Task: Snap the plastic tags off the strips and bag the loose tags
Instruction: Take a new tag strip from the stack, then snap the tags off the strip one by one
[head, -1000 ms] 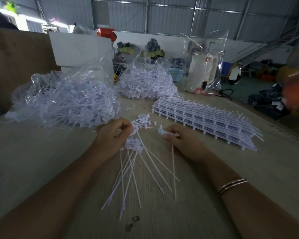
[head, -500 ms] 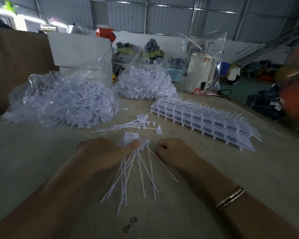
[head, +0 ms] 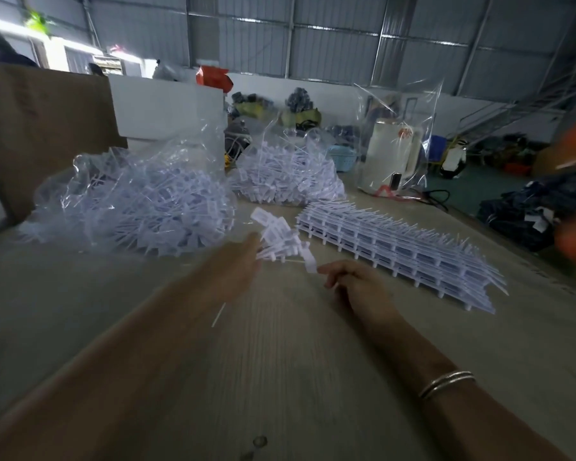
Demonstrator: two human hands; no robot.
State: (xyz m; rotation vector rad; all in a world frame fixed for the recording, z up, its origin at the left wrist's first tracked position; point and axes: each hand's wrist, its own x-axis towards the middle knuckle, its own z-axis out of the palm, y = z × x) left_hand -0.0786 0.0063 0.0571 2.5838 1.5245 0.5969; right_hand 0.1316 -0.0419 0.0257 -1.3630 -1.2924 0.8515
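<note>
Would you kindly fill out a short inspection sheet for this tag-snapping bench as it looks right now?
Surface: pale wood-grain table, small dark marks near the front edge.
Job's things: stack of uncut tag strips at right; left bag of loose tags; second bag of tags behind it.
Clutter: white appliance in a clear bag at the far edge.
Hands: left hand, motion-blurred, grips a bundle of loose tags lifted toward the left bag; right hand pinches a single tag.
Cables: black cord beside the appliance.
Surroundings: warehouse with corrugated metal walls, a blurred person in orange at right.
</note>
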